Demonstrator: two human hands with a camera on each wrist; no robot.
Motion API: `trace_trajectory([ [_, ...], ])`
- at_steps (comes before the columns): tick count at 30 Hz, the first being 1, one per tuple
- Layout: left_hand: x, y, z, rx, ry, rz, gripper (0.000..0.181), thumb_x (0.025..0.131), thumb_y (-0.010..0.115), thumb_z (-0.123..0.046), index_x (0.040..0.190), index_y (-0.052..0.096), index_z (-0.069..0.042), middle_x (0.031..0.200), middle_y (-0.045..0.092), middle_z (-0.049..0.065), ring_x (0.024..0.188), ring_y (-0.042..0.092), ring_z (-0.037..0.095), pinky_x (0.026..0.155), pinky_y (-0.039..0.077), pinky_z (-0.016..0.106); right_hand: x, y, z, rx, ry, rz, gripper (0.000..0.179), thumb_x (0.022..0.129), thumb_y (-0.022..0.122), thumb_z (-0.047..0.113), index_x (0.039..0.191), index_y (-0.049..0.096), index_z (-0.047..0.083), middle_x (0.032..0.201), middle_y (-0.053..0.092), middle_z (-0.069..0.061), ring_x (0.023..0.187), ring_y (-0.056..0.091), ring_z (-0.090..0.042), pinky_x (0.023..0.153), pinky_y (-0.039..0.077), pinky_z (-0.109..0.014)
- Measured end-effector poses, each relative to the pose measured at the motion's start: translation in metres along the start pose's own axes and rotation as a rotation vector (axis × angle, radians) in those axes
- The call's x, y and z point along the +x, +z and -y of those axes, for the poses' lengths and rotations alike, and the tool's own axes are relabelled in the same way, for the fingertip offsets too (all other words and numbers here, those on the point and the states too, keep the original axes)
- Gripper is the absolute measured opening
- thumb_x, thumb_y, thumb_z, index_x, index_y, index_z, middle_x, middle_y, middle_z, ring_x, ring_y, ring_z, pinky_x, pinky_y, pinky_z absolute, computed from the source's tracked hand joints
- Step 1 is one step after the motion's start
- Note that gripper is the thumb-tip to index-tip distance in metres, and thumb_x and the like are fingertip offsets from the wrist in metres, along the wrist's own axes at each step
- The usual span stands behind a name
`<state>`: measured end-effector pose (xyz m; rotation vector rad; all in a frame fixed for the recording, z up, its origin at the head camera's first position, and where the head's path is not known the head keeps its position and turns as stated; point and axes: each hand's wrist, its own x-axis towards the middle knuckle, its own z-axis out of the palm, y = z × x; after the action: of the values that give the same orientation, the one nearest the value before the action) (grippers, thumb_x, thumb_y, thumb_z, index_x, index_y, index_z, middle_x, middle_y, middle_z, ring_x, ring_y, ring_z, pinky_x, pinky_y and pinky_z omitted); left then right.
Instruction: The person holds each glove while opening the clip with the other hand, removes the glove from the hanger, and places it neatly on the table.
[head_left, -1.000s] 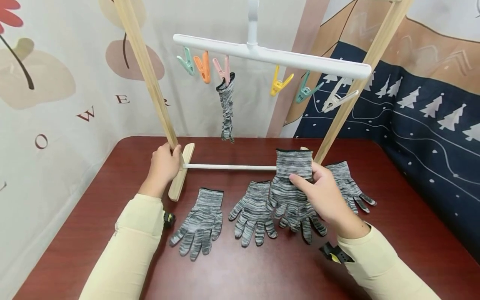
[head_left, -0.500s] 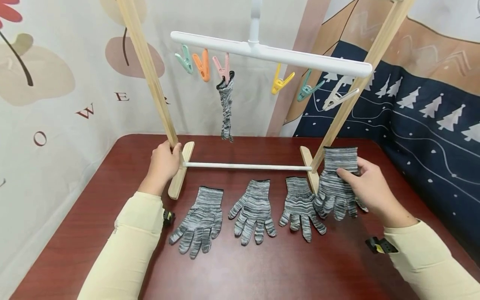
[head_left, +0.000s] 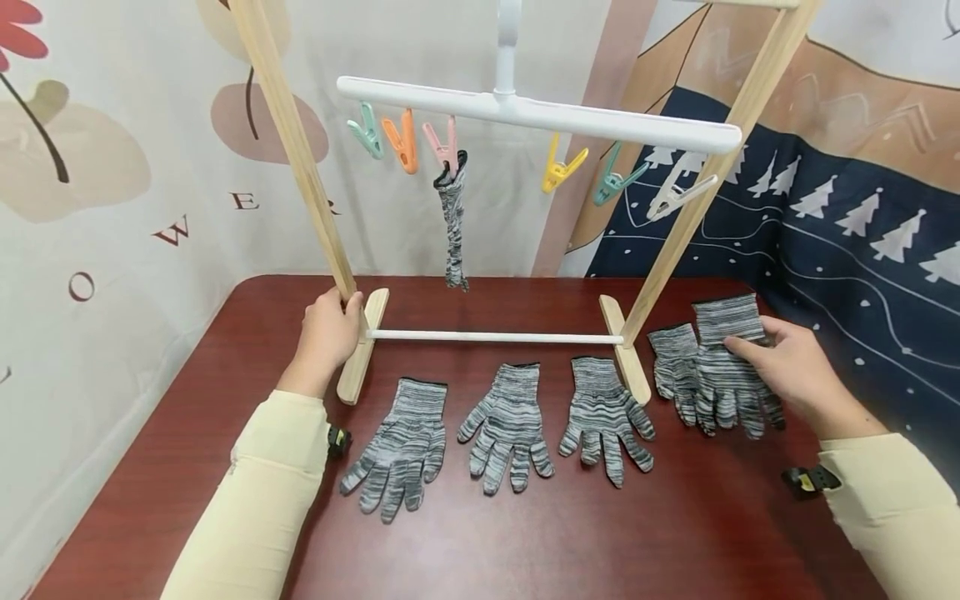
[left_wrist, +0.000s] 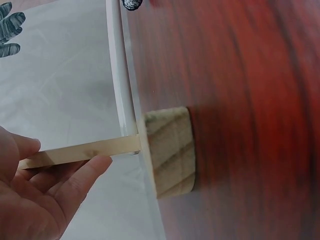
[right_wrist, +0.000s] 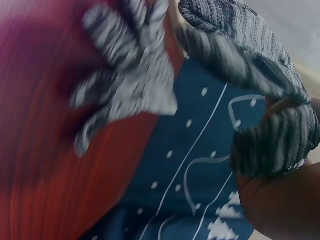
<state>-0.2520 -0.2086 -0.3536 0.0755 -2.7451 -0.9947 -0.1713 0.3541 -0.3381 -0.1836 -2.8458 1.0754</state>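
My left hand [head_left: 327, 337] grips the left wooden post [head_left: 300, 158] of a drying stand just above its foot; the left wrist view shows thumb and fingers round the post [left_wrist: 90, 151]. At the right, my right hand [head_left: 806, 375] pinches a grey-black striped knit glove [head_left: 731, 358] near its cuff, fingers hanging down. This glove partly covers another glove [head_left: 675, 362] lying on the table. Three more gloves lie flat in a row: left glove [head_left: 401, 446], middle glove [head_left: 512, 425] and right glove [head_left: 606, 417]. In the right wrist view the held glove [right_wrist: 270, 145] is folded over the fingers.
A white bar [head_left: 540, 112] carries several clips, among them an orange clip [head_left: 402, 142], yellow clip [head_left: 561, 167] and white clip [head_left: 678, 193]. A pink clip [head_left: 444, 148] holds a hanging glove [head_left: 453, 229]. A white rod [head_left: 495, 337] joins the stand's feet on the red-brown table [head_left: 510, 550].
My right hand has carried the held glove rightward, from above the row to the right of the stand, uncovering the gloves beneath. My left hand stays on the post.
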Motion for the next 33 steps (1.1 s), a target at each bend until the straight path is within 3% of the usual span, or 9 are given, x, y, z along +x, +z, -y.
trace_trajectory([
  [3,0.001,0.0,-0.001,-0.001,0.006,-0.009,0.047,0.108,0.037,-0.036,0.12,0.059,0.004,0.105,0.067,0.029,0.095,0.065,0.044,0.082,0.051,0.055,0.007,-0.008,-0.011,-0.019,0.027,0.044,0.069,0.1,0.057,0.041,0.146,0.042,-0.009,0.143,0.051,-0.026,0.127,0.052,-0.035,0.096,0.05,-0.047],
  [6,0.001,0.0,-0.001,0.002,0.01,-0.008,0.047,0.108,0.036,-0.036,0.119,0.059,0.004,0.104,0.067,0.028,0.093,0.066,0.043,0.08,0.052,0.054,0.011,-0.014,-0.021,-0.046,0.033,0.09,0.073,0.102,0.055,0.04,0.148,0.034,-0.012,0.151,0.031,-0.04,0.135,0.036,-0.054,0.093,0.049,-0.053],
  [10,0.001,0.001,0.0,0.006,0.005,-0.002,0.047,0.108,0.037,-0.035,0.121,0.059,0.005,0.104,0.067,0.028,0.093,0.066,0.043,0.08,0.052,0.053,0.014,-0.017,-0.033,-0.107,0.031,0.083,0.068,0.101,0.057,0.039,0.143,0.043,-0.012,0.14,0.044,-0.04,0.114,0.053,-0.046,0.068,0.046,-0.024],
  [13,0.001,0.001,0.0,0.004,0.007,-0.008,0.047,0.108,0.037,-0.035,0.122,0.059,0.005,0.105,0.068,0.028,0.094,0.066,0.043,0.081,0.052,0.054,0.016,-0.021,-0.04,-0.116,0.046,0.08,0.07,0.101,0.056,0.039,0.143,0.041,-0.014,0.143,0.038,-0.042,0.124,0.045,-0.052,0.084,0.052,-0.04],
  [16,0.001,0.001,0.0,0.003,0.011,-0.009,0.048,0.108,0.037,-0.036,0.123,0.058,0.004,0.106,0.068,0.028,0.095,0.066,0.044,0.081,0.051,0.054,0.019,-0.026,-0.046,-0.123,0.075,0.099,0.076,0.101,0.054,0.041,0.146,0.032,-0.017,0.15,0.022,-0.046,0.14,0.02,-0.06,0.103,0.035,-0.067],
  [19,0.0,0.001,0.0,0.004,0.007,-0.007,0.048,0.108,0.036,-0.036,0.124,0.058,0.004,0.108,0.068,0.028,0.096,0.067,0.043,0.081,0.051,0.054,0.024,-0.027,-0.052,-0.149,0.088,0.123,0.079,0.102,0.053,0.042,0.146,0.028,-0.019,0.15,0.017,-0.047,0.141,0.011,-0.063,0.106,0.024,-0.074],
  [25,0.0,0.003,0.002,0.002,0.008,-0.015,0.047,0.108,0.037,-0.036,0.124,0.058,0.003,0.106,0.068,0.028,0.094,0.067,0.043,0.08,0.052,0.053,0.032,-0.024,-0.063,-0.214,0.051,0.156,0.07,0.102,0.054,0.035,0.14,0.036,-0.021,0.14,0.033,-0.049,0.123,0.04,-0.061,0.092,0.041,-0.069],
  [28,0.0,0.004,0.003,0.005,0.009,-0.013,0.047,0.108,0.037,-0.036,0.123,0.058,0.003,0.106,0.067,0.028,0.096,0.066,0.044,0.081,0.051,0.055,0.036,-0.02,-0.071,-0.252,0.016,0.155,0.056,0.1,0.058,0.029,0.129,0.051,-0.018,0.12,0.055,-0.042,0.096,0.057,-0.047,0.075,0.051,-0.052],
  [33,-0.001,0.005,0.001,0.007,0.011,-0.018,0.046,0.108,0.038,-0.035,0.121,0.059,0.004,0.105,0.067,0.028,0.095,0.066,0.045,0.081,0.051,0.055,0.041,-0.014,-0.085,-0.254,0.011,0.177,0.039,0.097,0.062,0.022,0.111,0.06,-0.015,0.089,0.064,-0.022,0.073,0.052,-0.022,0.063,0.043,-0.032],
])
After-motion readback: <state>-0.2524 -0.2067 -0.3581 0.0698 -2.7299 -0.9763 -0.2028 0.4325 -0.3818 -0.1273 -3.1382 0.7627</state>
